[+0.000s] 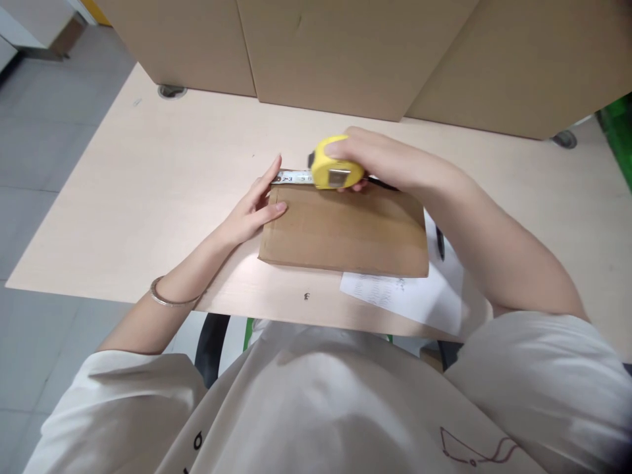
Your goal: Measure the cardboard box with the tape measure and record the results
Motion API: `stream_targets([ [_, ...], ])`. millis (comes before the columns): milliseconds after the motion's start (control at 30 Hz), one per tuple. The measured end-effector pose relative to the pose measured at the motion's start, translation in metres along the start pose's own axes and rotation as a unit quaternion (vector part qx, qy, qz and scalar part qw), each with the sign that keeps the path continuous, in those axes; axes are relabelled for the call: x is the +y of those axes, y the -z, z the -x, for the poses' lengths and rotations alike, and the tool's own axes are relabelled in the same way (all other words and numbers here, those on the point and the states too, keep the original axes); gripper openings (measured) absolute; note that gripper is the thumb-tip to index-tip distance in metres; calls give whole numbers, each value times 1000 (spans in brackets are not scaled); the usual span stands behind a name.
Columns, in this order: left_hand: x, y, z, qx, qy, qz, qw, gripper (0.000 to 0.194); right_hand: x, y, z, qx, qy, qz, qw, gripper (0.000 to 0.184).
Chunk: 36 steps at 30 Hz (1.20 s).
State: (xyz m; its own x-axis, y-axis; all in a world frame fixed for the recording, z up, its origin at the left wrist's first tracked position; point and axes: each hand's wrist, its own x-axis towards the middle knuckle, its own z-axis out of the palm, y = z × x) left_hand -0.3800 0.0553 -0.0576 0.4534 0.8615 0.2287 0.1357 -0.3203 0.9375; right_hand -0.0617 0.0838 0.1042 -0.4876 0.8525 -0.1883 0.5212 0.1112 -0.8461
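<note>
A brown cardboard box lies on the table in front of me, partly over a sheet of paper. My left hand grips the box's left end, its thumb on the top face and its other fingers around the far corner. My right hand is closed around a yellow tape measure at the box's far edge. A short length of the tape blade runs from the case along that edge, its end beside my left fingers. The right hand's fingertips are partly hidden behind the case.
A printed paper sheet and a dark, slim object lie right of the box, near my forearm. Large cardboard panels stand along the table's back. The pale tabletop ends close to my body.
</note>
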Motion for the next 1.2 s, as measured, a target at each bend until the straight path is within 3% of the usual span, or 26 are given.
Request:
stream_targets([
  [100, 2, 1, 0, -3, 0, -13, 1000, 117, 32, 41, 32, -1, -39, -35, 999, 36],
  [167, 3, 3, 0, 3, 9, -25, 1000, 117, 55, 67, 58, 75, -71, -70, 992, 23],
  [267, 6, 5, 2, 10, 22, -38, 999, 116, 87, 93, 93, 152, -124, -114, 974, 20],
  [367, 7, 5, 3, 11, 22, -30, 999, 115, 112, 99, 111, 154, -132, -142, 969, 25],
  [500, 9, 4, 3, 15, 25, -17, 999, 113, 127, 89, 108, 150, -117, -166, 968, 32],
  [667, 13, 2, 4, 33, 25, -29, 999, 113, 121, 79, 102, 167, -145, -152, 963, 27],
  [833, 14, 1, 4, 37, 27, -4, 999, 106, 103, 77, 103, 171, -176, -160, 956, 45],
  [967, 10, 1, 5, 28, 16, 19, 999, 106, 87, 81, 103, 181, -207, -111, 955, 35],
  [1200, 7, -2, 5, 17, 24, 12, 999, 115, 66, 85, 102, 181, -174, -55, 967, 30],
])
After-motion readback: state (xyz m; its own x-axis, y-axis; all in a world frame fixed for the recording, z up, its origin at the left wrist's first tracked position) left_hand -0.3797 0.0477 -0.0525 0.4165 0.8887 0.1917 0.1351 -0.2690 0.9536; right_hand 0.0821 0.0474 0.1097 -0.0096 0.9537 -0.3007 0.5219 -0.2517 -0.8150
